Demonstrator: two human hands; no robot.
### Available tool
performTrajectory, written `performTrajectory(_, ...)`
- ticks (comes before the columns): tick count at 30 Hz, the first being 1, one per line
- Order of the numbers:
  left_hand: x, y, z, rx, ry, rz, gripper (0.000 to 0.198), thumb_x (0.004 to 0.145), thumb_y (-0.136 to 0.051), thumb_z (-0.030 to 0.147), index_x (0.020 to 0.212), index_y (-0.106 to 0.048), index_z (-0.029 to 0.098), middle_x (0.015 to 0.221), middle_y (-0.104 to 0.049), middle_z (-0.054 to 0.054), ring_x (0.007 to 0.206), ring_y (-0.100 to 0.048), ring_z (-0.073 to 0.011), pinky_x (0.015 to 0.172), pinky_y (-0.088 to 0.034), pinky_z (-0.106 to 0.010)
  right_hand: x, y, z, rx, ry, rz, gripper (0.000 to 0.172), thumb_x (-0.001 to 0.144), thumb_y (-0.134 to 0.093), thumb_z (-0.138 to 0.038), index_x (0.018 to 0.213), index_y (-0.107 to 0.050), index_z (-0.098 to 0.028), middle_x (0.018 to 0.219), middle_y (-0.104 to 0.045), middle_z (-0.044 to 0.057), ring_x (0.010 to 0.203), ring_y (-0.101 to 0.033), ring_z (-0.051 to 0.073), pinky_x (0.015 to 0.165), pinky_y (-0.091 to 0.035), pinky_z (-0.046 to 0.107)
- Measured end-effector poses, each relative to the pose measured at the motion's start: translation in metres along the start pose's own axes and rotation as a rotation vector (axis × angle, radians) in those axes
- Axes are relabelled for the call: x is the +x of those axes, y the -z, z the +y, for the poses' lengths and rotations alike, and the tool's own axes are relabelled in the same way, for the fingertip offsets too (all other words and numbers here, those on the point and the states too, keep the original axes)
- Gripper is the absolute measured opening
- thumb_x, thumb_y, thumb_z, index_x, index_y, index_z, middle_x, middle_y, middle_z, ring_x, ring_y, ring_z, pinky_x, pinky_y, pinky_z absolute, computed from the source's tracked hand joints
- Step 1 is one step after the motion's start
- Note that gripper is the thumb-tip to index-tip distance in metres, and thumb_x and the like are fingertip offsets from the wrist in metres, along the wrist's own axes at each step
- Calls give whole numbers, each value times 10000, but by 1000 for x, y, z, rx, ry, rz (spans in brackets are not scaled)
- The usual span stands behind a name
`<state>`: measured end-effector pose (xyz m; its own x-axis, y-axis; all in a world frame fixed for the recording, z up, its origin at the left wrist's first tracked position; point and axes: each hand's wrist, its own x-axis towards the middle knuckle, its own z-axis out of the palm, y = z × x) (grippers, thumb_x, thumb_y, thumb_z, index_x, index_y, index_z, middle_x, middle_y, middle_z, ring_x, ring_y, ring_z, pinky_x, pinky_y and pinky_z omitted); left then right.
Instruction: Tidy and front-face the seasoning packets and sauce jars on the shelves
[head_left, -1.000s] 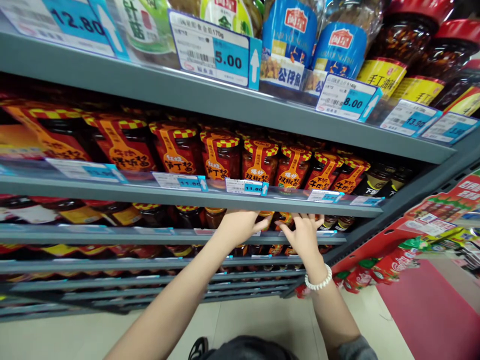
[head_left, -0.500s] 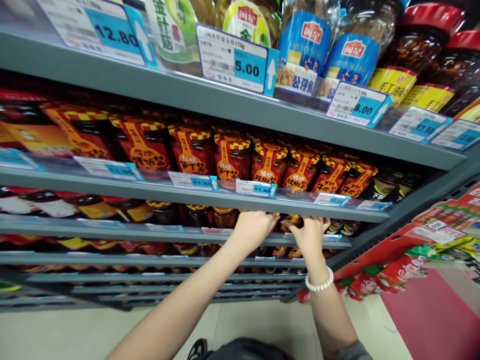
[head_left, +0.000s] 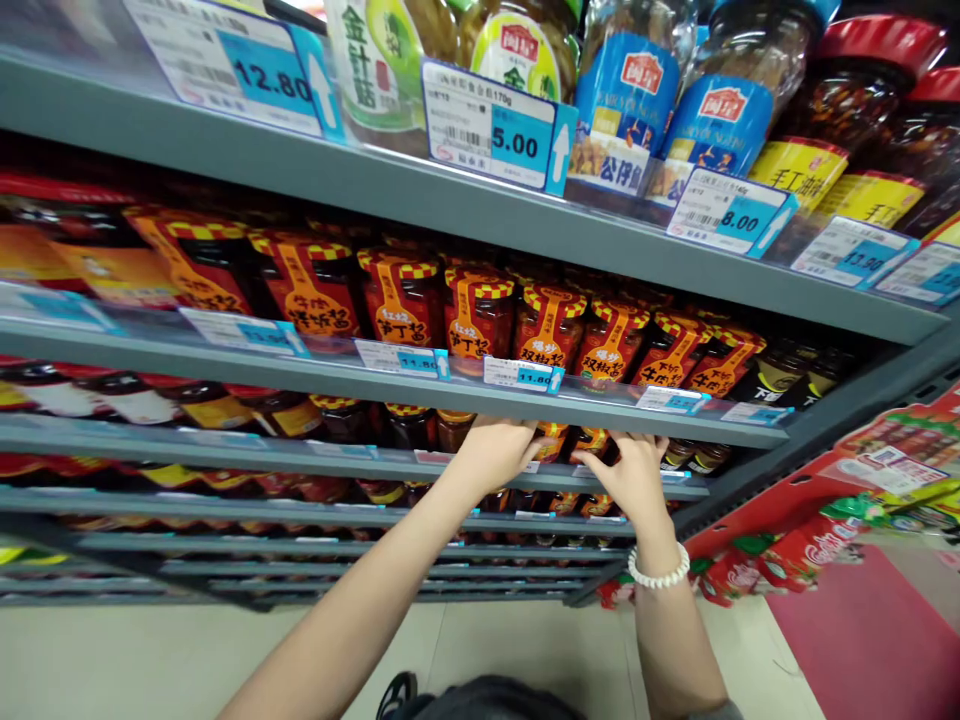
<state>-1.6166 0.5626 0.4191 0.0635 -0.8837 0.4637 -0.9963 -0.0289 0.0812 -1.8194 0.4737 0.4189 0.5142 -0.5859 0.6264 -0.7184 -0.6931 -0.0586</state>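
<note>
Both my hands are at the jars [head_left: 577, 440] at center frame. My left hand [head_left: 495, 452] and right hand [head_left: 630, 475] each curl around one; no jar is out of the shelf [head_left: 375, 385] yet.

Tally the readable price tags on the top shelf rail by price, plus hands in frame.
12.80 tag: 1
5.00 tag: 1
8.00 tag: 1
Tags too blurred to read, far right: 2
Hands, left hand and right hand, both at jars under the second shelf: 2
Total: 7
</note>
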Motion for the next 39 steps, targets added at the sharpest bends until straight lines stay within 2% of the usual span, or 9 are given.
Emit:
performTrajectory(4,-12,9,-16,55,-74,68,343,963,-434,394,1127,-632,167,1065,-663,-128,981,-633,-268,871,-470,-389,-6,5,-4,-15,88,56,503,809,-646,-615,1093,-672,-200,1092,-672,84,1084,-517,304,1000,-218,443)
performTrajectory(8,-21,16,-34,109,-25,186,371,960,-370,326,1076,-660,126,1031,-669,-153,991,-625,-299,904,-449,-445,-7,3,-33,-58,132,144,402,909,-574,-514,1096,-657,-167,1039,-681,102,1013,-534,273,1002,-218,452)
performTrajectory(13,-11,15,-41,92,19,256,535,915,-460,582,1076,-686,125,1062,-670,-165,1074,-597,-313,984,-413,-433,10,-14,-66,-68,41,100,360,908,-578,-509,977,-690,-173,876,-698,82,942,-562,282,961,-198,475)
performTrajectory(15,-8,15,-40,88,27,247,533,895,-498,587,1077,-690,125,1055,-672,-164,1080,-594,-316,986,-413,-432,16,-19,-70,-66,10,89,332,896,-599,-507,957,-709,-199,911,-704,75,953,-565,280,962,-178,473)
performTrajectory(19,-8,19,-42,41,-53,201,420,925,-510,455,1171,-655,146,1125,-655,-144,1061,-601,-281,972,-428,-400,19,-20,-70,-66,-41,60,366,840,-645,-561,915,-732,-213,878,-707,77,927,-578,278,953,-164,463)
performTrajectory(23,-14,22,-44,-7,-100,156,301,906,-539,367,1102,-679,186,1085,-671,-96,1021,-610,-257,935,-450,-364,18,-18,-70,-42,-72,68,371,795,-677,-585,896,-746,-235,818,-707,68,882,-590,287,941,-168,471)
performTrajectory(29,-17,13,-36,114,41,239,454,906,-520,526,1131,-684,168,1133,-654,-155,1041,-607,-309,966,-420,-467,19,-16,-67,-17,-55,104,369,749,-728,-567,957,-753,-262,954,-717,83,978,-589,322,981,-160,474)
performTrajectory(35,-19,20,-42,92,-23,27,337,933,-522,402,1129,-685,182,1165,-638,-159,1021,-619,-296,949,-441,-455,24,-6,-62,-32,-129,36,298,755,-738,-527,876,-766,-256,896,-721,75,912,-597,324,954,-193,472)
performTrajectory(39,-22,26,-47,22,-85,-16,356,958,-480,343,1277,-603,245,1249,-596,-123,1110,-579,-285,957,-443,-432,20,-8,-62,-35,-112,55,360,728,-732,-587,859,-766,-254,791,-705,80,863,-592,317,904,-237,457)
